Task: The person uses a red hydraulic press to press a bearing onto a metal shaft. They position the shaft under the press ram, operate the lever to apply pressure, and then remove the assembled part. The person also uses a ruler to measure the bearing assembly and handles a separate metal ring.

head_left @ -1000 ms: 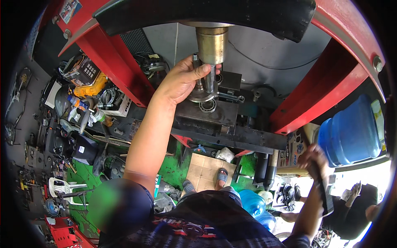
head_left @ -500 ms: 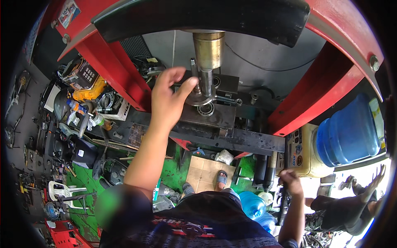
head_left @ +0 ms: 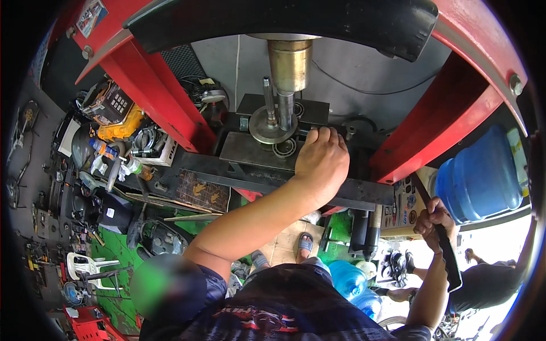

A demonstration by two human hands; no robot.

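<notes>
Under the brass-coloured ram of a red-framed press sits a round steel crank web with a shaft standing up from it. A metal pin stands between ram and web. My left hand reaches across to the web's right side, its fingers curled over the connecting rod, most of which they hide. Two ring bearings show: a nearer bearing and a farther one. Off to the right, my right hand is closed round a long dark lever with a ribbed black grip.
Red press uprights flank the work. Steel plates lie across the black press bed. A blue water jug stands at right; clutter and a boxed item fill the left. Another person is at the lower right.
My left hand has moved right, from beside the shaft down to the connecting rod. My right hand, with the lever, has moved up and to the right. The other person has shifted.
</notes>
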